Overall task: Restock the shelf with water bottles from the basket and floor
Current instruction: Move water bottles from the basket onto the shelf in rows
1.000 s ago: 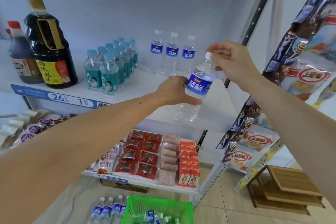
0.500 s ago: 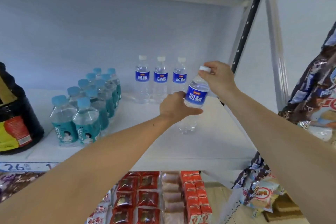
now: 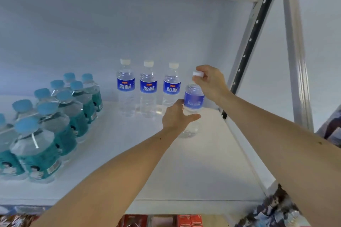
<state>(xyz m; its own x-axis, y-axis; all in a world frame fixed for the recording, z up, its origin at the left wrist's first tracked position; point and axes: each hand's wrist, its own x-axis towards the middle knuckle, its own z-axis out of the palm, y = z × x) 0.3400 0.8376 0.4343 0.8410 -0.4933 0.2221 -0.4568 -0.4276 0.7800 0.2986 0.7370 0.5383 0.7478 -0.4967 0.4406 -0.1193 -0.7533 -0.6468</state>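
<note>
So we're holding one bottle [image 3: 193, 101] with both hands over the white shelf [image 3: 184, 167], toward its right side. Our left hand [image 3: 176, 116] is wrapping around the middle of it, fingers curled behind the blue label and thumb coming across the front just under the label. Our right hand [image 3: 210, 81] is pinching the white cap [image 3: 198, 73] from above with fingertips and thumb. The bottle is standing pretty much upright, maybe leaning a hair. Its base is sitting right down at the shelf surface, but we can't honestly tell if it's touching or hanging just above.

Just to the left and farther back, three matching bottles [image 3: 148, 88] are lining up in a row against the back wall, blue labels facing us, white caps on. The one we're gripping is sitting in front of and to the right of the rightmost of those, near it but not touching as far as we're seeing.

Over on the left side of the shelf, a cluster of short teal bottles [image 3: 60, 121] with light blue caps is standing in rows running front to back. The perforated upright [image 3: 249, 46] is rising right behind our right hand. Snack bags [image 3: 276, 210] are peeking in at the lower right, and red packs [image 3: 190, 220] are showing below the shelf edge.
</note>
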